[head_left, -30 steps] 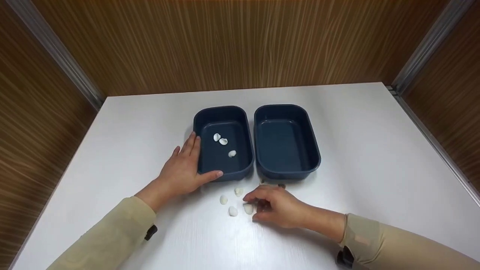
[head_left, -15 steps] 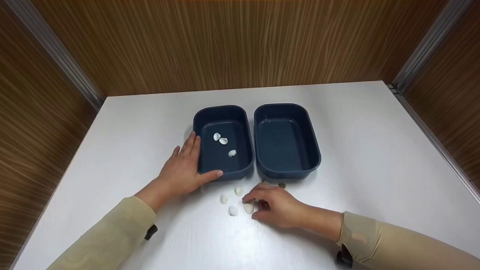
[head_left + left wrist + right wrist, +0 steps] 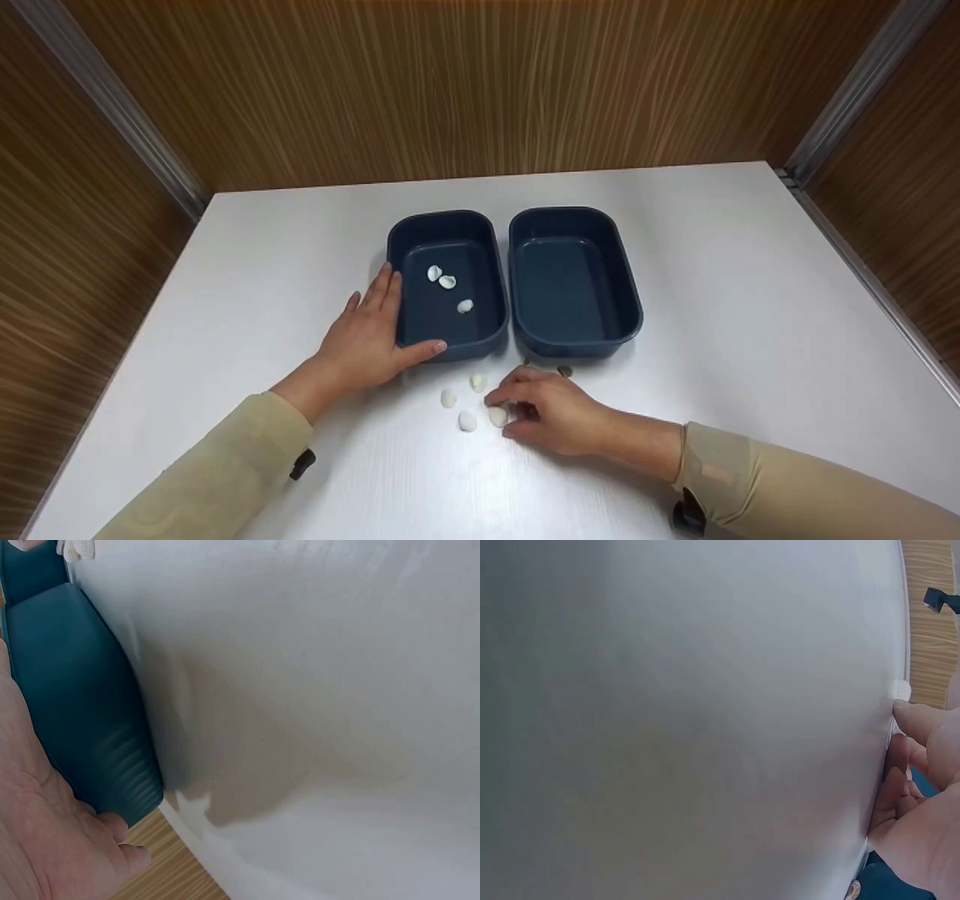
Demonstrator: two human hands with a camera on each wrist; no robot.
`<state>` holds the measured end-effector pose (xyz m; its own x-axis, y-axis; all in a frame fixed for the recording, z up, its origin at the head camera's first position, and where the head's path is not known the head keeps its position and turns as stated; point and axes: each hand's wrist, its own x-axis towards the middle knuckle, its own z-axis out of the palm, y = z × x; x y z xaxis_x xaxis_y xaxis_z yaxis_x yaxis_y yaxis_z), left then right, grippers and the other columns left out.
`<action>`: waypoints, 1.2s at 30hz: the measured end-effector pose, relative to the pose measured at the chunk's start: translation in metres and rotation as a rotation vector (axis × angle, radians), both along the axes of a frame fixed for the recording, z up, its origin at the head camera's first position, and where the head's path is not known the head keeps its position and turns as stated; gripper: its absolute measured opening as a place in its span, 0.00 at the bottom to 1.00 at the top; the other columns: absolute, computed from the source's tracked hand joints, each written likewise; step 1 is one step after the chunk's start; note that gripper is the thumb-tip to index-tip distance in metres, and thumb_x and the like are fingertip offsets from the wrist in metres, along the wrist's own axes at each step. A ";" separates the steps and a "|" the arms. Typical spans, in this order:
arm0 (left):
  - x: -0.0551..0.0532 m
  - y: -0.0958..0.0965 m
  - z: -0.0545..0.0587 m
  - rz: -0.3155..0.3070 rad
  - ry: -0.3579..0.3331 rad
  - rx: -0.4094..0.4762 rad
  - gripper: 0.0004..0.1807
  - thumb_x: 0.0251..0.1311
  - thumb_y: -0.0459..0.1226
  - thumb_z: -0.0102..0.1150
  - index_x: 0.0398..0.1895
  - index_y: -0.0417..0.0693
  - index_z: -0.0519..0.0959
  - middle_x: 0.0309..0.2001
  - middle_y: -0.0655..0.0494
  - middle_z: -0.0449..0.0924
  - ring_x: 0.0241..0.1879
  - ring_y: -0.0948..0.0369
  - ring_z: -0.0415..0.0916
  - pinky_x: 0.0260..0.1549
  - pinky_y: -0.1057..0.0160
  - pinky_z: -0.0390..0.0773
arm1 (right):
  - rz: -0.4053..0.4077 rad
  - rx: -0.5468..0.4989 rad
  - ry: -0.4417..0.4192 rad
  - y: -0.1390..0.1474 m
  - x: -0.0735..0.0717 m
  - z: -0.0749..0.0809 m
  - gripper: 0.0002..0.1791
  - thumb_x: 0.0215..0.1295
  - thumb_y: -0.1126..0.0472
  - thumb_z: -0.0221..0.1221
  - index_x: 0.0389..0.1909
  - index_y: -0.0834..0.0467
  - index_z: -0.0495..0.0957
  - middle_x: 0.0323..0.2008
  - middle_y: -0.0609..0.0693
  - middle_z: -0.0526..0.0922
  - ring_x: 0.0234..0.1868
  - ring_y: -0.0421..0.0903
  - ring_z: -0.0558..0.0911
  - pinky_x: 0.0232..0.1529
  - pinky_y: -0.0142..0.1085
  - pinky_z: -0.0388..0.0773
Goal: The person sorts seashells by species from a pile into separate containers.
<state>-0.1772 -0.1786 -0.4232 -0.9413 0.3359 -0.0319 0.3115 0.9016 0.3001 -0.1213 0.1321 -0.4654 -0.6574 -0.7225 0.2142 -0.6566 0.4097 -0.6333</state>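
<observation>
We see a wood-grained panel (image 3: 480, 90) across the top of the frame, above a white bench (image 3: 720, 255). Two dark blue trays stand upright and close together near the centre: the left tray (image 3: 427, 322) and the right tray (image 3: 570, 292).

At centre left, we see the left hand (image 3: 364, 334) with its grip spread wide, straight fingers against the left tray's outer side and the thumb along its near rim. Below centre, the right hand (image 3: 559, 412) has its grip partly closed, the finger and thumb curved to either side of a cream shell (image 3: 498, 417) on the bench. We cannot tell whether they press on it.

That shell is pale, smooth and rounded. Just left of it we find three more bench shells (image 3: 467, 421), whitish and set apart from one another. Three white shells (image 3: 465, 306) lie inside the left tray, two of them side by side. The smallest thing we pick out is a dark brownish piece (image 3: 565, 370) below the right tray.
</observation>
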 end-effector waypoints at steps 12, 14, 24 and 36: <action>-0.001 0.000 -0.001 0.003 -0.001 -0.005 0.72 0.60 0.80 0.48 0.85 0.33 0.40 0.86 0.40 0.30 0.85 0.48 0.40 0.80 0.39 0.45 | -0.006 0.010 0.013 0.000 0.000 0.000 0.19 0.61 0.67 0.74 0.53 0.57 0.88 0.46 0.51 0.84 0.38 0.40 0.80 0.39 0.29 0.79; -0.001 0.000 -0.001 0.003 0.001 -0.005 0.72 0.60 0.81 0.48 0.85 0.33 0.39 0.86 0.40 0.30 0.85 0.48 0.40 0.80 0.40 0.45 | -0.006 0.009 0.012 0.000 0.000 0.000 0.18 0.61 0.67 0.74 0.53 0.57 0.88 0.46 0.51 0.84 0.38 0.40 0.80 0.40 0.30 0.79; -0.001 0.000 -0.001 0.008 -0.005 -0.005 0.73 0.58 0.82 0.46 0.85 0.33 0.39 0.86 0.40 0.30 0.85 0.47 0.40 0.80 0.39 0.44 | -0.006 0.006 0.009 -0.001 -0.001 -0.001 0.17 0.62 0.67 0.73 0.52 0.57 0.89 0.46 0.51 0.84 0.39 0.40 0.80 0.40 0.30 0.80; -0.001 0.000 -0.001 0.007 -0.008 -0.001 0.73 0.58 0.83 0.44 0.85 0.34 0.39 0.86 0.41 0.30 0.85 0.48 0.38 0.80 0.39 0.43 | 0.002 -0.001 0.011 0.000 -0.001 -0.001 0.14 0.65 0.67 0.71 0.51 0.55 0.89 0.45 0.49 0.84 0.39 0.40 0.79 0.40 0.29 0.79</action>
<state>-0.1785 -0.1783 -0.4244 -0.9434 0.3294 -0.0394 0.3030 0.9039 0.3019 -0.1222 0.1319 -0.4663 -0.6536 -0.7235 0.2222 -0.6641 0.4074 -0.6269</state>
